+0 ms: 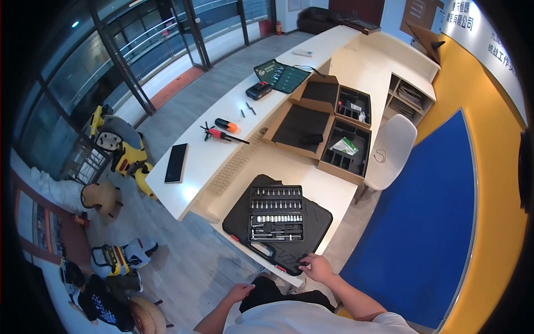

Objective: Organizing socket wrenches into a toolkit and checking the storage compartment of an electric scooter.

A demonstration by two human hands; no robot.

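Observation:
A large closed black plastic tool case lies on the lower desktop before me, its handle and red latches facing my body. On top of it rests a smaller opened socket and bit set, with rows of bits in the upper half and sockets and drive tools in the lower. My right hand is at the case's near right corner, fingers bent and touching or just over it; whether something small is between the fingertips cannot be told. My left hand hangs by my thigh, away from the desk, its fingers loosely curled.
Open cardboard boxes with black inserts stand beyond the case. The raised counter holds a black flat device, a red-and-black tool, a battery pack and a green tool roll. A white chair is right; a person sits lower left.

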